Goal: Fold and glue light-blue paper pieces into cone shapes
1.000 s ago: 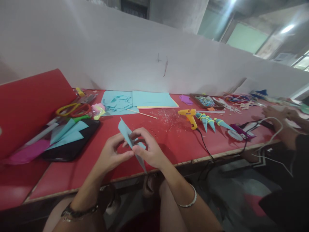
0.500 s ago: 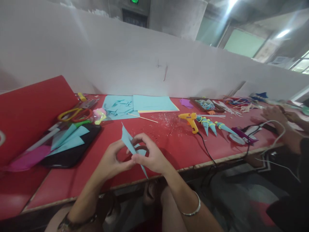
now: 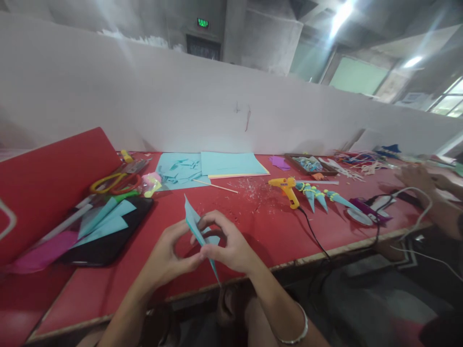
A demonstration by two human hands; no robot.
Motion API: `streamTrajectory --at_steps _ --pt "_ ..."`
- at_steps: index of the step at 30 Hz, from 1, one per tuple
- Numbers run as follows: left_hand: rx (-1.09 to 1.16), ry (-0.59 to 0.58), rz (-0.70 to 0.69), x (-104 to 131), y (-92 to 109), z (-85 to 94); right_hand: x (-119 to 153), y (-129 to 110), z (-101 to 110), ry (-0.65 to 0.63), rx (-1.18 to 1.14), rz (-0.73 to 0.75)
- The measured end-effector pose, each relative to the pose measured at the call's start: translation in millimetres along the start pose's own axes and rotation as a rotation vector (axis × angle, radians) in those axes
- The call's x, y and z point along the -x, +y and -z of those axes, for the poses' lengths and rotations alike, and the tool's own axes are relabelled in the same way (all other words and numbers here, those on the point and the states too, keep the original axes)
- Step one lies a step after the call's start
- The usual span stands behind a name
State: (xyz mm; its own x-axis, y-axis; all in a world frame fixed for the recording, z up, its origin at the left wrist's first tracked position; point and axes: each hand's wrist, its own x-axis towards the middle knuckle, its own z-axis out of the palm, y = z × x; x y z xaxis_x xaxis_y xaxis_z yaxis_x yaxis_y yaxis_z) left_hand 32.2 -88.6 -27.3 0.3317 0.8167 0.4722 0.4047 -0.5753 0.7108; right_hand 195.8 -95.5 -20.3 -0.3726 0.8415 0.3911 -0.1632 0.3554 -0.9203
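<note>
Between my two hands, above the front edge of the red table, I hold a sheet of light blue paper [image 3: 194, 222], tilted and seen nearly edge-on. My left hand [image 3: 170, 258] is closed on its left side, thumb and fingertips against the paper. My right hand [image 3: 227, 243] pinches it from the right, with the thumb at its lower middle and the fingers curled behind. Part of the paper is hidden by my right fingers. Rolled blue paper cones [image 3: 104, 224] lie to the left on a black tablet-like slab [image 3: 108, 250].
A yellow glue gun [image 3: 285, 188] lies right of centre beside decorated blue cones [image 3: 316, 195]. Blue sheets [image 3: 231, 164], paper scraps [image 3: 181, 171] and a thin stick [image 3: 220, 187] lie at the back. Scissors [image 3: 115, 183] are at left. Another person's hands [image 3: 415, 180] work at far right.
The whole view has shifted, so the table and things on it appear slightly lower. My hands keep the same hold on the blue paper, which has turned only slightly.
</note>
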Motion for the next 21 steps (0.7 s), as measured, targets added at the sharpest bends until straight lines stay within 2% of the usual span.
streamTrajectory --at_steps 5,8,12,16,19,21 --pt "-0.026 0.100 0.093 2.6 1.2 -2.3 0.9 -0.3 -0.9 0.029 0.037 -0.025" --pt "-0.019 0.160 0.162 3.0 1.0 -4.9 0.2 -0.7 -4.1 0.087 0.145 -0.002" --pt "0.098 0.219 0.262 2.3 -1.1 -4.1 -2.0 1.3 -4.8 0.253 0.323 -0.005" --pt "0.187 0.340 0.375 -3.3 -10.1 7.1 -2.7 5.7 3.8 0.424 0.356 -0.037" --pt "-0.073 0.551 0.325 -9.0 -16.2 15.8 -1.0 3.2 8.2 0.395 0.337 -0.054" --pt "-0.366 0.723 0.158 -10.4 -14.3 17.9 0.6 -2.5 7.0 0.284 0.346 -0.018"
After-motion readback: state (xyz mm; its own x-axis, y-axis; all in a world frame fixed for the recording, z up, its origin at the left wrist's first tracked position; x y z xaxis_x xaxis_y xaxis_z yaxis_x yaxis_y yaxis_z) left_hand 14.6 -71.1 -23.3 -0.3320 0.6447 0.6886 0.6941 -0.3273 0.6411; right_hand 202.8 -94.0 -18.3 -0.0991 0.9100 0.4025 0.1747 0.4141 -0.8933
